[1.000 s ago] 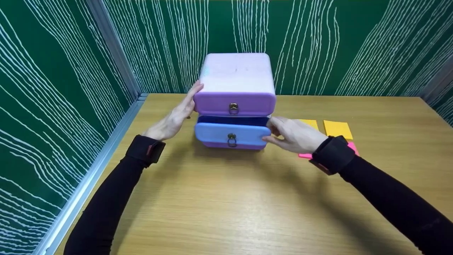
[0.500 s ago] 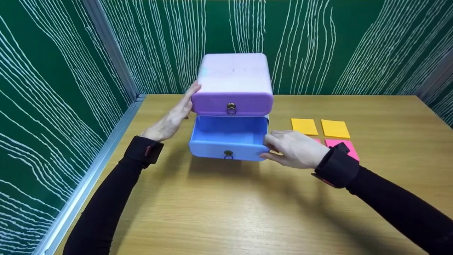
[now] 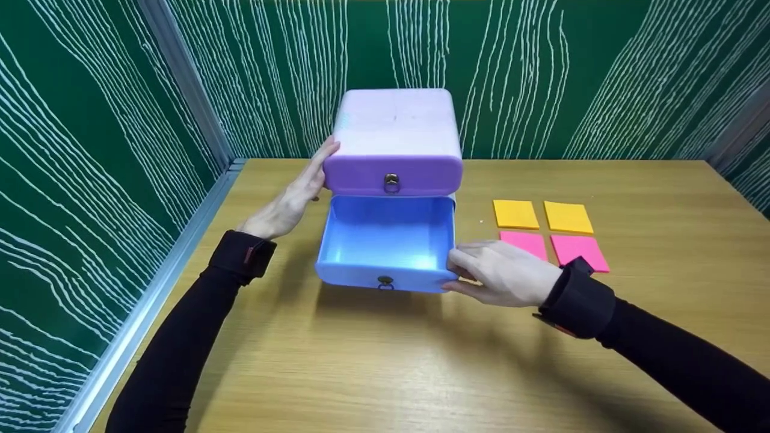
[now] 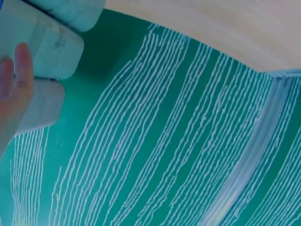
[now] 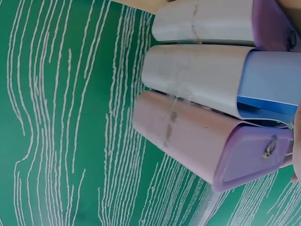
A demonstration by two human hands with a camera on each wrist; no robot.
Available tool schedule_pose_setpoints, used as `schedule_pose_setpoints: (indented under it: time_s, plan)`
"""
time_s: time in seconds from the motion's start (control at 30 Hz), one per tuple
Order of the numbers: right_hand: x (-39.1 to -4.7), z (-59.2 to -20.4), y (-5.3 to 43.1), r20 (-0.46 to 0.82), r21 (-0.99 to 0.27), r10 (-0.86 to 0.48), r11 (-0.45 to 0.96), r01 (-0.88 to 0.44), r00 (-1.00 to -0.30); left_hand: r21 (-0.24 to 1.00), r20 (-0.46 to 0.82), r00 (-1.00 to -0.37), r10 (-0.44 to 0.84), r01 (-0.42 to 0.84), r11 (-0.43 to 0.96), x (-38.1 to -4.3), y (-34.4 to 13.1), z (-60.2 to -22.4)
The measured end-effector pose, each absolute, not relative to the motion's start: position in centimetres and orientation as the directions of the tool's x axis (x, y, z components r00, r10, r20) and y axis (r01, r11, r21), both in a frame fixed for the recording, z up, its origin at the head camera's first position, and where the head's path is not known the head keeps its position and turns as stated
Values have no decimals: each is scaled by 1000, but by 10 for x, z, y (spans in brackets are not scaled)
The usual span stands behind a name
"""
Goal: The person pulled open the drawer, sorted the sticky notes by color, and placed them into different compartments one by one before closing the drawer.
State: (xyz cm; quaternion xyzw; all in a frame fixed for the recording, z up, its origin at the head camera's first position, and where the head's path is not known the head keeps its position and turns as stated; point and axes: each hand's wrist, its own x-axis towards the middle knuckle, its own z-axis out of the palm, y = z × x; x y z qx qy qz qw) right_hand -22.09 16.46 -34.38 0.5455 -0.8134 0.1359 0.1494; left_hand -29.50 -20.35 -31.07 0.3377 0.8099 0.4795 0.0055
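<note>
A stacked drawer unit [image 3: 397,123] with a whitish shell stands at the back of the table, its top purple drawer [image 3: 358,175] closed. Below that, the blue drawer [image 3: 352,276] is pulled far out, and nothing lies inside it. My right hand [image 3: 508,273] pinches the blue drawer's front right corner between thumb and fingers. Against the unit's left side rests my left hand [image 3: 295,195], its fingers stretched along the shell; the left wrist view also shows these straight fingers [image 4: 23,70]. In the right wrist view, three tiers are visible, the blue drawer [image 5: 275,77] in the middle.
Two orange sticky-note pads [image 3: 515,214] and two pink ones [image 3: 580,252] lie right of the unit, one pink pad partly behind my right hand. Green walls [image 3: 511,78] with white lines enclose the wooden table [image 3: 385,367] at the back and left.
The blue drawer has slid out toward me with my right hand gripping its corner, exposing its inside. The sticky-note pads are less covered now. My left hand has stayed on the unit's side.
</note>
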Motion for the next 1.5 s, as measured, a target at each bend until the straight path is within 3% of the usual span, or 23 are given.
schedule_pose_setpoints:
  time_s: [0.13, 0.27, 0.4, 0.63, 1.0, 1.33, 1.5]
  plan:
    - [-215, -347, 164, 394, -60, -862, 322, -945, -319, 788, 303, -783, 544, 526, 320, -295, -203, -309]
    - [-214, -352, 174, 406, -82, -847, 339, -937, -343, 790, 298, -784, 544, 522, 320, -295, -202, -308]
    - [-223, -361, 195, 396, -119, -822, 395, -911, -409, 792, 294, -789, 540, 518, 325, -294, -203, -308]
    - [-251, -383, 249, 282, -185, -741, 582, -792, -610, 792, 294, -790, 537, 516, 326, -294, -204, -310]
    - [-270, -405, 304, 176, -125, -607, 767, -629, -775, 782, 313, -780, 542, 536, 319, -294, -203, -311]
    - [-274, -412, 310, 68, -130, -550, 822, -554, -832, 777, 343, -763, 547, 558, 291, -297, -202, -312]
    - [-275, -414, 307, 74, -135, -549, 822, -554, -833, 774, 353, -758, 549, 566, 283, -297, -203, -313]
